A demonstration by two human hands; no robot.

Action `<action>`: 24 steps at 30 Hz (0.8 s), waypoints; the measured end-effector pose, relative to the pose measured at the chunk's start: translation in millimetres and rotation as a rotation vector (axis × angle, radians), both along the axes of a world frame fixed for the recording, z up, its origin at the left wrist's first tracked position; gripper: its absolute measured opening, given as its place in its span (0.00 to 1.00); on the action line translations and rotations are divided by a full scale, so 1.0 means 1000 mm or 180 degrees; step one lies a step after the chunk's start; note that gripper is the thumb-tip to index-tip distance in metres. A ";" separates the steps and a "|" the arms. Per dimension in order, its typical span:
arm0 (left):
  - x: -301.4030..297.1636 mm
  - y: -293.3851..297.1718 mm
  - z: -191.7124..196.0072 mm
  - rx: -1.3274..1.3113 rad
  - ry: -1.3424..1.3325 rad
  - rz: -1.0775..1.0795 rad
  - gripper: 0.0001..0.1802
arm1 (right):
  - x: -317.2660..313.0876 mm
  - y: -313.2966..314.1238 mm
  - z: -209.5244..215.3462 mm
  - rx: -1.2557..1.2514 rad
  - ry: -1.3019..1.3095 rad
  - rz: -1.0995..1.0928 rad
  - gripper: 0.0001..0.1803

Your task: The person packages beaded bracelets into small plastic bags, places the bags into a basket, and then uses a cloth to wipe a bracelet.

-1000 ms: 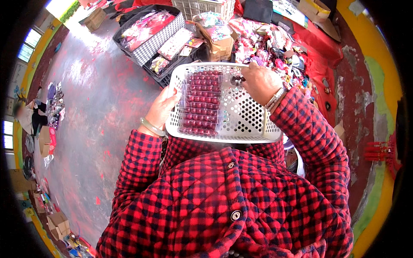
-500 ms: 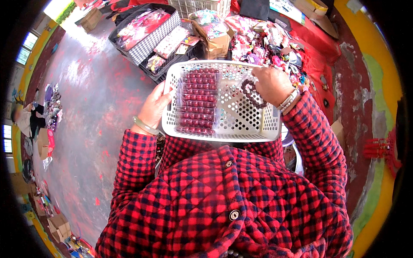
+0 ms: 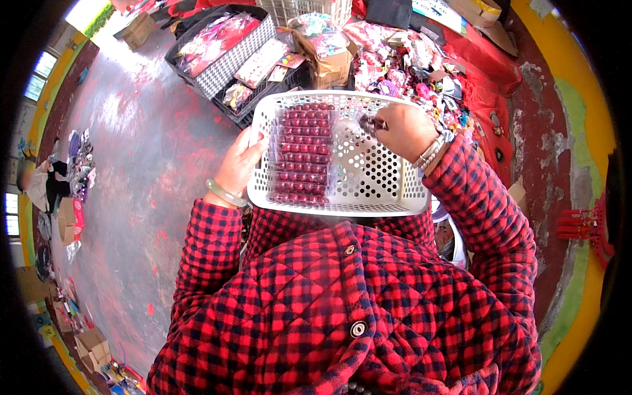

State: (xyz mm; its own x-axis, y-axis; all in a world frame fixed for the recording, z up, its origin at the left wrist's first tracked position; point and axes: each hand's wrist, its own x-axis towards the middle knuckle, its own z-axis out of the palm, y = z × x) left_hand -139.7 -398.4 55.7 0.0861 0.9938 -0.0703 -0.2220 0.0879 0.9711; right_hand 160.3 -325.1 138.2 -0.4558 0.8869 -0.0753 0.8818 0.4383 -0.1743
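Note:
A white perforated plastic basket is held level in front of my body, over my lap. My left hand grips its left rim, thumb on top. Packed in clear plastic, several rows of dark red round beads fill the left half. My right hand is closed over the basket's far right part, pinching a dark beaded bracelet that is bunched at the fingertips. The bracelet is partly hidden by the fingers. Clear plastic also shows beside it, on the holed bottom.
Beyond the basket stand a black-and-white checked bin of packaged goods and an open cardboard box. A heap of colourful small accessories lies on red cloth at the far right. Further cartons line the left wall.
My right hand has moved slightly left. The bracelet, which hung down as an open loop, is now drawn up and bunched at the fingertips. My left hand stays on the rim.

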 end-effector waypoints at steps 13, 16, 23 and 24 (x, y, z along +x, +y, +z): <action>-0.007 -0.003 0.005 0.0140 0.0336 0.0058 0.16 | -0.013 0.024 0.012 0.0377 -0.0480 0.0247 0.09; -0.011 0.001 0.003 0.0144 0.0264 0.0005 0.16 | -0.017 0.024 0.000 0.0536 -0.0667 0.0219 0.09; -0.005 -0.006 0.010 0.0117 0.0253 0.0063 0.15 | -0.027 0.021 -0.001 0.0331 -0.1045 0.0230 0.09; -0.008 -0.005 0.007 0.0169 0.0353 0.0049 0.14 | -0.028 0.022 -0.002 0.0333 -0.1053 0.0231 0.09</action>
State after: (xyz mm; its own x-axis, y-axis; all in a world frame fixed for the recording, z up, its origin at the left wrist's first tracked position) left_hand -147.4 -403.9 63.1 0.0656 0.9975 -0.0256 -0.1138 0.0330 0.9930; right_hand 132.5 -303.2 135.9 -0.4839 0.8639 -0.1398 0.8490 0.5022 0.1645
